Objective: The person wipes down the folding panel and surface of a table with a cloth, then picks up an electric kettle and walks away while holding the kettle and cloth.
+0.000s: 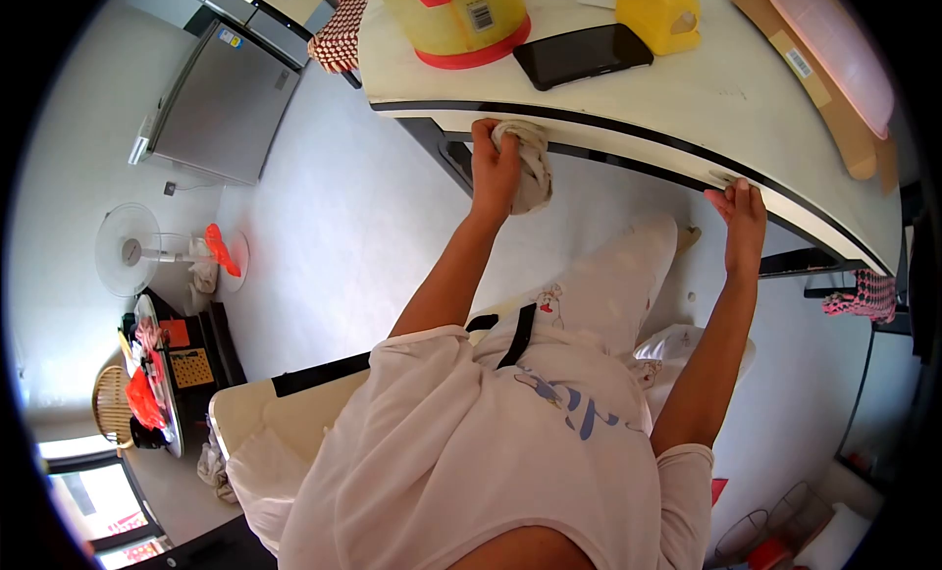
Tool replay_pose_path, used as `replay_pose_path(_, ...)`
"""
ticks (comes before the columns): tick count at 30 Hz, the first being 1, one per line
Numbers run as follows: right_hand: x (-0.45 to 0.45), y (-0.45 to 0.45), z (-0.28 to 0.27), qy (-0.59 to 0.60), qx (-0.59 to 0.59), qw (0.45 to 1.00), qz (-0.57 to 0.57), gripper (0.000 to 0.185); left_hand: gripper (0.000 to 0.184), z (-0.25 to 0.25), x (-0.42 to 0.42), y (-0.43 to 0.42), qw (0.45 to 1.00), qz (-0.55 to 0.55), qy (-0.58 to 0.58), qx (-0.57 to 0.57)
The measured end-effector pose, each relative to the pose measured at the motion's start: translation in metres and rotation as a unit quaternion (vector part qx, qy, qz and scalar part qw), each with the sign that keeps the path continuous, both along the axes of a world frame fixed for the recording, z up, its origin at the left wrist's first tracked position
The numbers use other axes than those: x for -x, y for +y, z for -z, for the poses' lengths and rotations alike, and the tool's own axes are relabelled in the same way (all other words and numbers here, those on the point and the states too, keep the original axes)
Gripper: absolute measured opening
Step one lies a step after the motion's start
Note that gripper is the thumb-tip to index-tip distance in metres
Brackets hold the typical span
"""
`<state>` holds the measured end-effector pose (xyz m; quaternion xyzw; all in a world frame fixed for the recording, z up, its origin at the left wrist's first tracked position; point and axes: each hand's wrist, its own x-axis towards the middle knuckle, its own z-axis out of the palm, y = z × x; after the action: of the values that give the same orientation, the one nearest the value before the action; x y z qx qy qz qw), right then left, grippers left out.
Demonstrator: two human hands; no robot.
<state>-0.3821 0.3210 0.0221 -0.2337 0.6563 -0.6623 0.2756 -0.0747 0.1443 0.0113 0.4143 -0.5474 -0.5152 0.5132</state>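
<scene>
My left hand [496,173] is closed around a bunched, off-white cloth [534,168] just at the front side of the white table [726,109]. Part of the cloth hangs down beside the fingers. Farther right, my right hand [744,217] has its fingertips on the table's black-and-white front edge, with the fingers bent and gripping it. A small greyish mark or fitting lies on the edge by those fingertips; I cannot make out what it is.
On the table are a yellow container with a red base [456,25], a black phone [583,56], a yellow plastic holder [659,16] and a cardboard piece [810,75] beside pink plastic. A chair [294,398] is beneath me. A fan [132,250] and grey fridge [226,104] stand left.
</scene>
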Motion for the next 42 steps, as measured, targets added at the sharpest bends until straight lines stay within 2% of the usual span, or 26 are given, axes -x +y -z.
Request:
replay_pose_path(5, 0.008, -0.009, 0.01, 0.004, 0.027, 0.999, 0.017, 0.03, 0.019, 0.01, 0.006, -0.014, 0.999, -0.013, -0.006, 0.038)
replay_pose_path(8, 0.008, -0.011, 0.008, 0.001, 0.021, 1.0, 0.02, 0.03, 0.02, 0.012, 0.014, -0.014, 0.997, -0.063, -0.005, 0.031)
replay_pose_path(11, 0.004, -0.01, 0.009, -0.005, 0.033, 0.999, 0.023, 0.03, 0.022, 0.016, 0.005, -0.017, 0.999, -0.018, -0.009, 0.039)
replay_pose_path(14, 0.002, -0.009, 0.01, -0.014, 0.046, 0.998, 0.027, 0.031, 0.019, 0.01, -0.009, -0.012, 0.999, -0.026, -0.03, 0.027)
replay_pose_path(17, -0.004, -0.003, 0.009, -0.01, 0.043, 0.998, 0.037, 0.031, 0.022, 0.054, -0.045, -0.033, 0.984, -0.143, 0.086, -0.058)
replay_pose_path(19, -0.002, 0.003, 0.019, -0.009, 0.043, 0.998, 0.046, 0.029, 0.03, 0.067, -0.072, -0.049, 0.937, -0.262, 0.203, -0.112)
replay_pose_path(21, -0.004, 0.01, 0.027, -0.007, 0.033, 0.998, 0.053, 0.027, 0.038, 0.068, -0.098, -0.068, 0.938, -0.288, 0.18, -0.073)
replay_pose_path(23, -0.002, 0.016, 0.038, -0.027, 0.035, 0.997, 0.066, 0.023, 0.039, 0.066, -0.103, -0.089, 0.951, -0.266, 0.158, -0.01)
replay_pose_path(27, -0.008, 0.028, 0.063, -0.06, 0.039, 0.995, 0.071, 0.017, 0.04, 0.055, -0.071, -0.095, 0.964, -0.253, 0.079, -0.018)
replay_pose_path(28, -0.01, 0.029, 0.069, -0.071, 0.042, 0.994, 0.076, 0.016, 0.038, 0.06, -0.06, -0.093, 0.963, -0.259, 0.053, 0.046)
replay_pose_path(32, -0.02, 0.035, 0.091, -0.089, 0.041, 0.992, 0.077, 0.013, 0.037, 0.049, -0.02, -0.061, 0.97, -0.234, 0.004, 0.072)
replay_pose_path(36, -0.032, 0.038, 0.102, -0.125, 0.034, 0.988, 0.08, 0.013, 0.038, 0.069, 0.006, -0.048, 0.964, -0.202, -0.113, 0.131)
replay_pose_path(40, -0.04, 0.042, 0.117, -0.14, 0.036, 0.986, 0.078, 0.014, 0.036, 0.073, 0.047, -0.018, 0.973, -0.163, -0.118, 0.112)
replay_pose_path(42, -0.041, 0.049, 0.123, -0.15, 0.01, 0.985, 0.083, 0.015, 0.037, 0.084, 0.065, -0.005, 0.972, -0.126, -0.125, 0.151)
